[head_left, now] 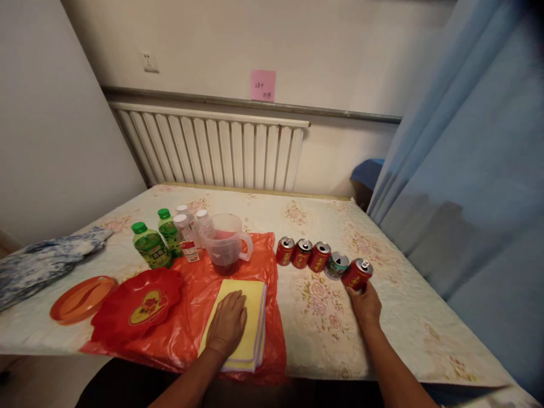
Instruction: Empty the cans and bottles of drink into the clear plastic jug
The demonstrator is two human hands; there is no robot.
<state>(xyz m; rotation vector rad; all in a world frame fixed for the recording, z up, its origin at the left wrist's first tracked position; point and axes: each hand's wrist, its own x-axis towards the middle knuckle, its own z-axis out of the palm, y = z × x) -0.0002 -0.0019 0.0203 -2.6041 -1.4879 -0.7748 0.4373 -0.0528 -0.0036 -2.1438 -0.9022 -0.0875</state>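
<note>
My left hand (228, 323) lies flat on a folded yellow cloth (253, 303) with pale purple edging, fingers stretched out. The cloth rests on a red plastic sheet (187, 306). At the right, my right hand (366, 305) is wrapped round the lower part of a red drink can (357, 274), which leans slightly. To its left stands a short green can (337, 266), then a row of red cans: one beside the green can (320, 256), a dark-topped can (302, 253) and an end can (285, 250). Their tops show opened tabs.
A clear measuring jug (225, 243) stands behind the cloth. Green-capped bottles (152, 247), white-capped clear bottles (185, 229) and a small red-and-white carton (190, 251) are left of it. Nearer lie a red scalloped tray (165, 283) and an orange plate (70, 303). A blue curtain (471, 198) hangs right.
</note>
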